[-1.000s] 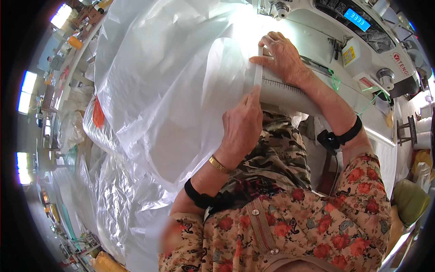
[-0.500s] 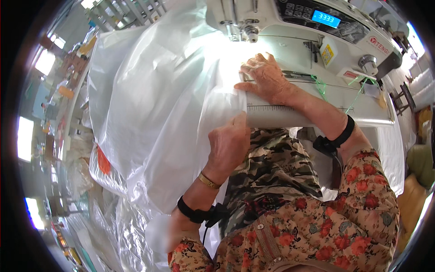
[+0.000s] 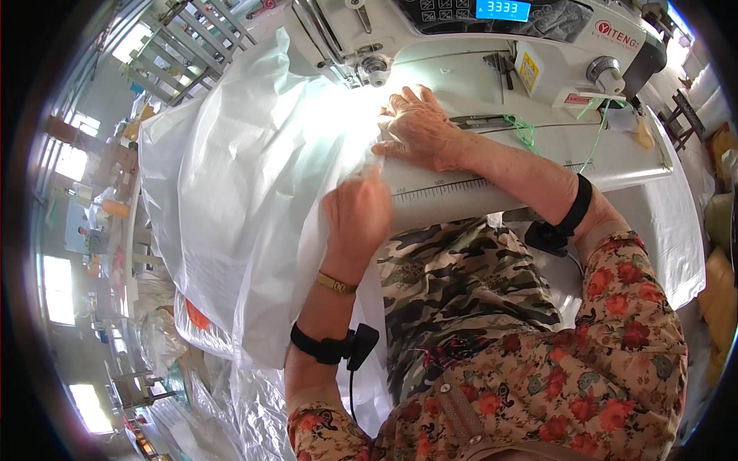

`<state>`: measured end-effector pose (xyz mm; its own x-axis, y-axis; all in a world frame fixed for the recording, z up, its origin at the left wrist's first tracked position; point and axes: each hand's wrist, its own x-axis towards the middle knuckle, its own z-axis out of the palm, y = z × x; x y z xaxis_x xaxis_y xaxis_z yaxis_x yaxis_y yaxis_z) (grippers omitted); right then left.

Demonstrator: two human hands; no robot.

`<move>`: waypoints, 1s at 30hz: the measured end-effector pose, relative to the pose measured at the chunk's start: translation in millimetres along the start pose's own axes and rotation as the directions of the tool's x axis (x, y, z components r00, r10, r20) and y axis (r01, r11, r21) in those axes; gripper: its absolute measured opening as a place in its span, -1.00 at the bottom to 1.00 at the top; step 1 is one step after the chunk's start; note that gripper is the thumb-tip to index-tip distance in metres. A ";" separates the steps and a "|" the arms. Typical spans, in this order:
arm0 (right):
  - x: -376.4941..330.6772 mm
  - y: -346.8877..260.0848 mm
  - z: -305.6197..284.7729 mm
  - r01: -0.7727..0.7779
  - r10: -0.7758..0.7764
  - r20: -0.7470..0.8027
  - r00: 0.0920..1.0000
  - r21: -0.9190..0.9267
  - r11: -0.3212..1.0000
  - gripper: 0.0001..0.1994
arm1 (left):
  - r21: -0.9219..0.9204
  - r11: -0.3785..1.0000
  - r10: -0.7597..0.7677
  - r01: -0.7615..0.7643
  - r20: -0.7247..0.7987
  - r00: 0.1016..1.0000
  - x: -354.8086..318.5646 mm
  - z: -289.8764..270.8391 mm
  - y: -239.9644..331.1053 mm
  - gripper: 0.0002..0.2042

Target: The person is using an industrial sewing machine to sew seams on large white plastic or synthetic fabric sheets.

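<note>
A large sheet of thin white, shiny plastic-like material spreads across the left side of the sewing machine and drapes down toward my lap. My left hand, slightly blurred, is closed at the sheet's right edge, near the front of the machine bed. Farther up, my right hand rests on that edge just in front of the needle area, fingers spread and thumb apart. Bright lamp glare washes out the material by the needle, so the stitching point cannot be made out.
Dark tweezers and tangled green thread lie on the bed beside my right wrist. A ruler scale runs along its front edge. Crumpled clear plastic hangs at lower left. A slatted rack stands at back left.
The view has shifted, so the machine appears farther left and lower. Both hands are nearer the needle, the left hand having moved up along the sheet's edge toward the right.
</note>
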<state>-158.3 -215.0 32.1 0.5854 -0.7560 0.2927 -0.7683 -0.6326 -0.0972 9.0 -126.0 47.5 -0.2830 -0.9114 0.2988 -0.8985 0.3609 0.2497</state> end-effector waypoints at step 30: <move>1.8 -9.6 -9.1 -0.034 0.033 0.024 0.999 0.027 0.999 -0.58 | 0.001 0.979 -0.202 0.202 0.016 0.979 51.8 7.4 -26.8 -0.45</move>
<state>-152.2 -208.8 42.2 0.5656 -0.7805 0.2665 -0.7806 -0.6109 -0.1324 15.9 -184.3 49.5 -0.1009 -0.9684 0.2279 -0.9376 0.1692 0.3037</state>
